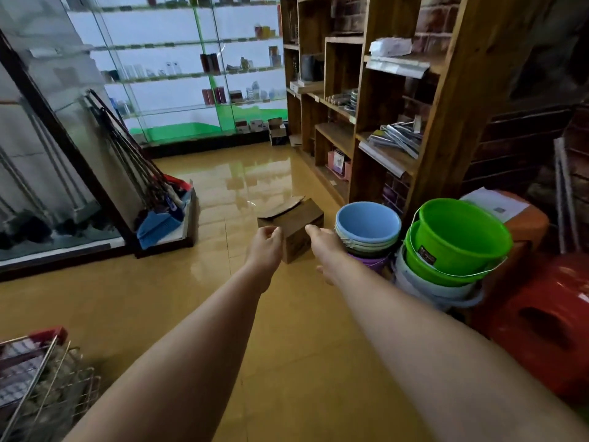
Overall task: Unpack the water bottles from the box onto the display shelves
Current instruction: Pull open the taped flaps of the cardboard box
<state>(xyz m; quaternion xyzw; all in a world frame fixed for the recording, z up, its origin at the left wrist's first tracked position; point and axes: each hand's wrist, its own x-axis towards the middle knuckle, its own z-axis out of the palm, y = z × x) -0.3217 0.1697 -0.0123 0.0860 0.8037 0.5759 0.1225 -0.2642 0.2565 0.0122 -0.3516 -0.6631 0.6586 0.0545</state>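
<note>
Glossy tan tiled floor (pixel 178 298) — shop aisle. Cardboard box (pixel 294 226) on floor, flap up, beside stacked buckets (pixel 368 229); bottles not visible. Left hand (pixel 264 247) and right hand (pixel 323 244) stretched toward box, fingers loosely curled, holding nothing. Wooden shelves (pixel 376 100) at right, glass display shelves (pixel 178 74) at back, brooms (pixel 143 173) leaning at left.
</note>
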